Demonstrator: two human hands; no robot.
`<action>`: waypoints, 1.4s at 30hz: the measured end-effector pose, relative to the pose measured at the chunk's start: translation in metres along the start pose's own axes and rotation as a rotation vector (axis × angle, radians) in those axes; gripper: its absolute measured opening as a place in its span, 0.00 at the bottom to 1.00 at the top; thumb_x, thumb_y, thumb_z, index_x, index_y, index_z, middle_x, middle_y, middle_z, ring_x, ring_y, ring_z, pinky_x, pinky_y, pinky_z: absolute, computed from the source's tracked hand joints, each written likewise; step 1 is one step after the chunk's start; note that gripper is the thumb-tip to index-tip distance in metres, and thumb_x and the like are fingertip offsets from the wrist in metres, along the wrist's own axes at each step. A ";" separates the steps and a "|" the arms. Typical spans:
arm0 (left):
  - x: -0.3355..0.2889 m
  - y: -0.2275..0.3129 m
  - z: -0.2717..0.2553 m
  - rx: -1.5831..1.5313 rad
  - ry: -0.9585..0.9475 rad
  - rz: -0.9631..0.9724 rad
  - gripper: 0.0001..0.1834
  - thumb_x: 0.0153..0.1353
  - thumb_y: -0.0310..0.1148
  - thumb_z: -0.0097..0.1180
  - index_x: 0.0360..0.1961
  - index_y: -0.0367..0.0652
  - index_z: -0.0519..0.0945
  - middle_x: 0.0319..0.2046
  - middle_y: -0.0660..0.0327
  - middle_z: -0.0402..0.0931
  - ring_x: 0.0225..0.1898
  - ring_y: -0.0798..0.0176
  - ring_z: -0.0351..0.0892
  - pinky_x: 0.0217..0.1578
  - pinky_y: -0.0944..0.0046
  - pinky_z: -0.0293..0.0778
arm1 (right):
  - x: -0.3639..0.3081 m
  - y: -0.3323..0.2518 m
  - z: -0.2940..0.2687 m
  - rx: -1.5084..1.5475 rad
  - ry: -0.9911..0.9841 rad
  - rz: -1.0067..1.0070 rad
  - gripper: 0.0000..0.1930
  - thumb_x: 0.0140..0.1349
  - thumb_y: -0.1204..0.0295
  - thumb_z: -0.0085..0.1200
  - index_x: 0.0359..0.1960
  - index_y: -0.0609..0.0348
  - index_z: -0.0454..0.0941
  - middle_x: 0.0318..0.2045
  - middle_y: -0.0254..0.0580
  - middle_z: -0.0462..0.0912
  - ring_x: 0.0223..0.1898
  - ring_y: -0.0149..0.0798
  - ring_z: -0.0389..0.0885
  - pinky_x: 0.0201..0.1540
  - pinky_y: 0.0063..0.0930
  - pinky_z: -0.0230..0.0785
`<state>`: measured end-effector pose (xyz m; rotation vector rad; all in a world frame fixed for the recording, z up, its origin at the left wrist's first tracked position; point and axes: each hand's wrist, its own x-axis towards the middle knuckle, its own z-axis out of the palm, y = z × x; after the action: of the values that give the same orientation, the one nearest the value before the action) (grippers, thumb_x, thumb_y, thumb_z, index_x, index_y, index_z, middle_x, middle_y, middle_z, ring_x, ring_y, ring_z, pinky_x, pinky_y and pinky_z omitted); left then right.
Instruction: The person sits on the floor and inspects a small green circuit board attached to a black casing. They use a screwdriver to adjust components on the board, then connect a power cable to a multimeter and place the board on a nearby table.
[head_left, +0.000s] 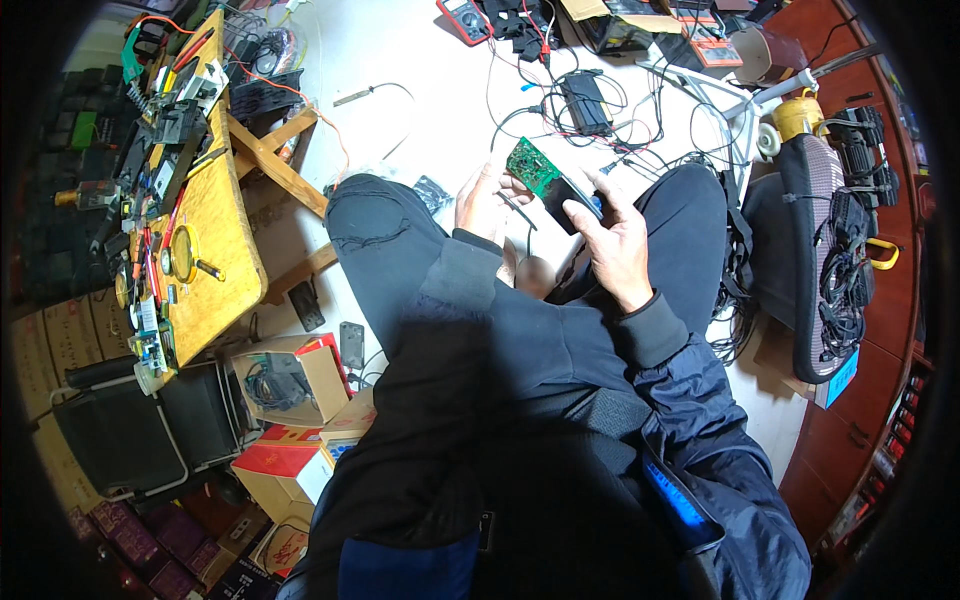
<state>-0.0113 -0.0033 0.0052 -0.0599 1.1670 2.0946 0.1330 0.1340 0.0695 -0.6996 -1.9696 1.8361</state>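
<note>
Between my knees, my right hand (612, 245) grips a black case (568, 208), its thumb across the dark face. A green circuit board (531, 166) with small components sticks out of the case's upper left end. My left hand (482, 203) is just left of the board, fingers curled toward its lower edge. A thin dark cable or rod (517, 212) slants out from those fingers. What exactly they pinch is partly hidden.
A yellow-topped bench (232, 240) crowded with tools stands at left, above open cardboard boxes (322, 385). Ahead on the white floor lie a black power adapter (586, 103), tangled cables and a red multimeter (464, 20). A chair seat (808, 250) holding coiled cables is at right.
</note>
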 end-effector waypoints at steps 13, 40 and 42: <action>-0.005 0.003 0.007 -0.361 -0.134 -0.028 0.28 0.72 0.50 0.55 0.58 0.35 0.76 0.58 0.47 0.78 0.62 0.48 0.75 0.68 0.44 0.66 | -0.007 -0.018 0.010 -0.457 -0.039 -0.543 0.30 0.52 0.78 0.70 0.60 0.56 0.79 0.59 0.47 0.80 0.58 0.49 0.79 0.62 0.38 0.70; -0.010 0.029 0.012 -0.638 -0.229 -0.158 0.34 0.57 0.48 0.47 0.57 0.32 0.77 0.51 0.44 0.81 0.51 0.44 0.82 0.53 0.45 0.79 | -0.018 -0.022 0.023 -0.460 -0.218 -0.500 0.42 0.49 0.71 0.77 0.68 0.56 0.71 0.67 0.55 0.70 0.66 0.56 0.70 0.67 0.45 0.65; -0.010 0.030 0.013 -0.644 -0.276 -0.160 0.36 0.58 0.51 0.46 0.59 0.31 0.76 0.52 0.44 0.80 0.52 0.43 0.81 0.55 0.45 0.78 | -0.018 -0.022 0.024 -0.448 -0.214 -0.495 0.42 0.48 0.72 0.76 0.68 0.55 0.71 0.67 0.55 0.70 0.66 0.56 0.70 0.68 0.45 0.65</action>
<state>-0.0183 -0.0094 0.0380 -0.1521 0.2888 2.1663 0.1317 0.1032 0.0906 -0.0977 -2.4499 1.2297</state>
